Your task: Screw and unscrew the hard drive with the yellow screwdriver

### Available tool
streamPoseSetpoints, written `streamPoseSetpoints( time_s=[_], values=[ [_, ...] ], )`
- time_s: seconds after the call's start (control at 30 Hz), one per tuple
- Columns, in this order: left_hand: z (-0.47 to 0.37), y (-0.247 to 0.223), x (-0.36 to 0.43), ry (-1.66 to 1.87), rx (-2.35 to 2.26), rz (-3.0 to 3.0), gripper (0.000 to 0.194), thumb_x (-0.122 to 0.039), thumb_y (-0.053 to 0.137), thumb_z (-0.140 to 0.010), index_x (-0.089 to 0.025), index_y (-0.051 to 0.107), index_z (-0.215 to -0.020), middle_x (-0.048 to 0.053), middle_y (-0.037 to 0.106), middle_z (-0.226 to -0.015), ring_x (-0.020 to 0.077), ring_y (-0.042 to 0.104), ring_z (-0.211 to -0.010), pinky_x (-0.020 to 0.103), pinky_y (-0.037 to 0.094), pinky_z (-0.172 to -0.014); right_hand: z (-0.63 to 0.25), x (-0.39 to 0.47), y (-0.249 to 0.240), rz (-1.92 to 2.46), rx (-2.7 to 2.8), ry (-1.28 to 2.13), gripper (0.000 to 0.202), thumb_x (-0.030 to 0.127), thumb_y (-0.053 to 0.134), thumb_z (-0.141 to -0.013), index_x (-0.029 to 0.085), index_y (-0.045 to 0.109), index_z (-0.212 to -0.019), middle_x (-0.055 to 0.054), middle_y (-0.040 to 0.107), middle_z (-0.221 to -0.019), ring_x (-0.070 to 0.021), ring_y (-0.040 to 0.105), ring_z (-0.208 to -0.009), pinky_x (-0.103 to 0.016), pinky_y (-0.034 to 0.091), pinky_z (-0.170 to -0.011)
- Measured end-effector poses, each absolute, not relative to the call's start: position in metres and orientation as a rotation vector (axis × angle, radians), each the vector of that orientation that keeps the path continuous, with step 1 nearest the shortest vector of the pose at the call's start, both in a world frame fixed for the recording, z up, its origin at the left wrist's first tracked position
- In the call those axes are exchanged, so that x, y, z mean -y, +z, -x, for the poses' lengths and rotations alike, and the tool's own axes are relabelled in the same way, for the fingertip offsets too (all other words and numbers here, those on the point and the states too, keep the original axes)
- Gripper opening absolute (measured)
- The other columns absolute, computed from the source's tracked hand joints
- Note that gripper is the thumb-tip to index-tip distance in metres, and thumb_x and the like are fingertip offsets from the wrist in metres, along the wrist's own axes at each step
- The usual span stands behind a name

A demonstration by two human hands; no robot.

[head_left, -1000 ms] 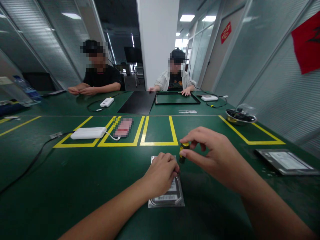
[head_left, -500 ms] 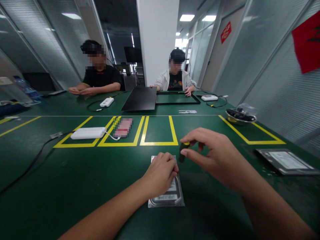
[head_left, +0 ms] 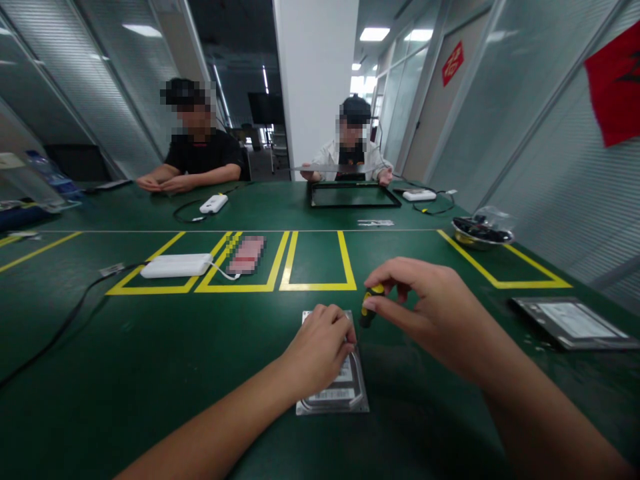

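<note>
A silver hard drive [head_left: 333, 398] with white labels lies flat on the green table in front of me. My left hand [head_left: 325, 340] rests over its upper part, fingers curled down at the drive's right side, which hides much of it. In my right hand [head_left: 413, 290], thumb and fingers pinch the black and yellow handle of a screwdriver [head_left: 371, 305], just right of the drive's far corner. The handle leans, its lower end toward the drive. I cannot make out the screwdriver's shaft or tip.
At right lies a second hard drive [head_left: 575, 323], small bits beside it. Behind it stands a metal bowl [head_left: 483, 235] of dark items. A white power bank [head_left: 177, 265] and pink phone [head_left: 247, 255] sit left. Across, a co-worker holds a thin panel [head_left: 345, 169] above a black frame [head_left: 356, 205].
The screwdriver handle has turned in my right hand, showing more yellow. My left hand and the drive have stayed put. Across the table, the co-worker has lifted the dark panel over the frame.
</note>
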State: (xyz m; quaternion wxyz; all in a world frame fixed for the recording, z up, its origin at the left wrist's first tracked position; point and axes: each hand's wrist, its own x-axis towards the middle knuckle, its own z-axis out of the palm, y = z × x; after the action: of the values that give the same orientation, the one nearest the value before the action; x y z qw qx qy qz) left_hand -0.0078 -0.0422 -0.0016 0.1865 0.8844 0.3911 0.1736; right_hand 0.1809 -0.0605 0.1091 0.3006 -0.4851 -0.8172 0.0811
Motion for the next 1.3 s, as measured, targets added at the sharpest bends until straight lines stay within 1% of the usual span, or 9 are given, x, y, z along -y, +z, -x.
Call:
streamPoseSetpoints(
  time_s=[0.13,0.33,0.4,0.53,0.6,0.8,1.03,1.23,1.3],
  values=[
    [0.0083,-0.0007,0.0429,0.499,-1.107,-2.504,0.006,-0.016,0.058,-0.089,-0.020,0.057,-0.094,0.003,0.054,-0.103,0.0223,0.046,-0.099,0.036,0.041,-0.086,-0.1833,0.0601,0.1091,1.310,2.170,0.231,0.016,0.017,0.066,-0.083,0.022,0.069,-0.098,0.000,0.070,-0.095,-0.0153,0.063,-0.085,-0.027,0.048,-0.073],
    [0.0080,0.0006,0.0439,0.493,-1.128,-2.538,0.004,-0.018,0.059,-0.090,-0.020,0.058,-0.093,0.004,0.054,-0.103,0.0232,0.047,-0.099,0.038,0.041,-0.087,-0.1832,0.0583,0.1097,1.273,2.187,0.204,0.009,0.023,0.068,-0.083,0.022,0.071,-0.091,-0.002,0.067,-0.092,-0.0154,0.062,-0.081,-0.027,0.047,-0.070],
    [0.0077,0.0005,0.0435,0.485,-1.126,-2.555,0.004,-0.017,0.058,-0.090,-0.020,0.058,-0.093,0.004,0.055,-0.103,0.0233,0.047,-0.099,0.038,0.041,-0.087,-0.1833,0.0590,0.1105,1.285,2.185,0.200,0.008,0.020,0.068,-0.083,0.022,0.070,-0.090,-0.001,0.067,-0.091,-0.0152,0.061,-0.081,-0.027,0.047,-0.071],
    [0.0079,-0.0001,0.0426,0.485,-1.109,-2.560,0.004,-0.018,0.059,-0.090,-0.020,0.058,-0.093,0.004,0.055,-0.102,0.0233,0.047,-0.099,0.037,0.041,-0.087,-0.1847,0.0612,0.1115,1.270,2.176,0.241,0.020,0.012,0.063,-0.082,0.022,0.069,-0.098,0.000,0.068,-0.097,-0.0146,0.062,-0.086,-0.027,0.047,-0.078],
    [0.0082,-0.0003,0.0426,0.493,-1.110,-2.555,0.004,-0.018,0.059,-0.090,-0.020,0.058,-0.093,0.004,0.055,-0.103,0.0234,0.047,-0.099,0.037,0.041,-0.086,-0.1846,0.0612,0.1111,1.254,2.175,0.254,0.022,0.010,0.062,-0.082,0.021,0.068,-0.100,0.000,0.069,-0.098,-0.0145,0.062,-0.087,-0.027,0.047,-0.079],
    [0.0090,0.0002,0.0430,0.484,-1.104,-2.562,0.003,-0.019,0.058,-0.090,-0.020,0.058,-0.093,0.005,0.054,-0.104,0.0232,0.046,-0.099,0.038,0.041,-0.087,-0.1809,0.0589,0.1091,1.245,2.177,0.208,0.006,0.020,0.069,-0.082,0.021,0.067,-0.088,-0.001,0.067,-0.090,-0.0154,0.060,-0.082,-0.028,0.045,-0.071],
    [0.0086,-0.0002,0.0426,0.480,-1.101,-2.553,0.002,-0.019,0.057,-0.091,-0.020,0.057,-0.092,0.004,0.054,-0.103,0.0228,0.046,-0.099,0.037,0.041,-0.085,-0.1814,0.0615,0.1086,1.219,2.187,0.174,0.019,0.013,0.062,-0.083,0.022,0.067,-0.099,0.000,0.069,-0.097,-0.0149,0.063,-0.087,-0.028,0.048,-0.079],
    [0.0091,-0.0007,0.0423,0.495,-1.096,-2.557,0.002,-0.019,0.058,-0.090,-0.020,0.057,-0.092,0.004,0.055,-0.103,0.0228,0.047,-0.098,0.037,0.041,-0.086,-0.1809,0.0609,0.1092,1.231,2.191,0.188,0.009,0.018,0.069,-0.082,0.022,0.067,-0.090,-0.001,0.066,-0.093,-0.0153,0.060,-0.084,-0.028,0.046,-0.071],
    [0.0092,-0.0007,0.0419,0.498,-1.087,-2.560,0.002,-0.019,0.058,-0.091,-0.020,0.058,-0.092,0.004,0.055,-0.103,0.0225,0.047,-0.098,0.037,0.041,-0.086,-0.1818,0.0611,0.1098,1.233,2.202,0.193,0.009,0.016,0.067,-0.083,0.022,0.067,-0.091,-0.001,0.066,-0.093,-0.0150,0.059,-0.084,-0.028,0.046,-0.072]
  ],
)
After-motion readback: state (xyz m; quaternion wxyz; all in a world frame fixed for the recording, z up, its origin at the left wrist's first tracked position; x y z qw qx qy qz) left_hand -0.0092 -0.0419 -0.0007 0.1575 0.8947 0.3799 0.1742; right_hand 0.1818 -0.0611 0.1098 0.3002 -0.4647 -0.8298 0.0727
